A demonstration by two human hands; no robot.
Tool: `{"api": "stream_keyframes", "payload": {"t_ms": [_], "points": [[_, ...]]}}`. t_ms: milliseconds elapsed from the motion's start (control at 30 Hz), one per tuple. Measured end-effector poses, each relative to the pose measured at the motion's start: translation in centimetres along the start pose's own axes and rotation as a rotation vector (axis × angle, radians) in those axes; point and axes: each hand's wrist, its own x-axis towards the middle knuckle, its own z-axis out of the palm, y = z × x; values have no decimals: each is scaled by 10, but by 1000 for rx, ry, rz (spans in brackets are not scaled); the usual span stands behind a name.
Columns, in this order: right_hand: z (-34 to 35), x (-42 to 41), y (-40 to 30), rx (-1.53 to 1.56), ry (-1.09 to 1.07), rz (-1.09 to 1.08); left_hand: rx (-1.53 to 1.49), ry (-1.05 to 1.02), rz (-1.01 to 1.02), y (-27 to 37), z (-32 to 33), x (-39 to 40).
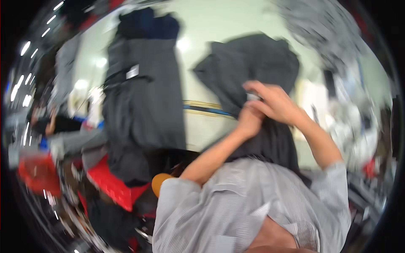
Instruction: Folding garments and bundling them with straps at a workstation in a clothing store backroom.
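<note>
Both hands meet over a dark grey garment (253, 60), whose cloth is gathered around them and spreads out beyond. My left hand (251, 121) is closed at the gathered cloth, its fingertips hidden under the other hand. Just above it, my right hand (277, 102) curls thumb and fingers around a small whitish thing (253, 96), too blurred to name; it may be a label. The lower part of the garment (278, 145) hangs toward my body.
Left of me lies a long stack of dark grey garments (158, 95) with a white tag (132, 72) and navy cloth (158, 25) at its far end. A blue-and-yellow strip (207, 109) crosses the pale table (202, 132). Grey cloth (316, 31) is heaped far right.
</note>
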Motion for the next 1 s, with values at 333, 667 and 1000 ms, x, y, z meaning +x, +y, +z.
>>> {"api": "stream_keyframes", "payload": {"t_ms": [333,667,1000], "points": [[-30,-75,37,-473,-127,146,-819,-226,-563,12,-26,18],[8,-93,35,8,243,191,-147,-293,-183,41,-35,13],[7,-37,118,1065,-632,558,398,-93,518,5,-28,26]]}}
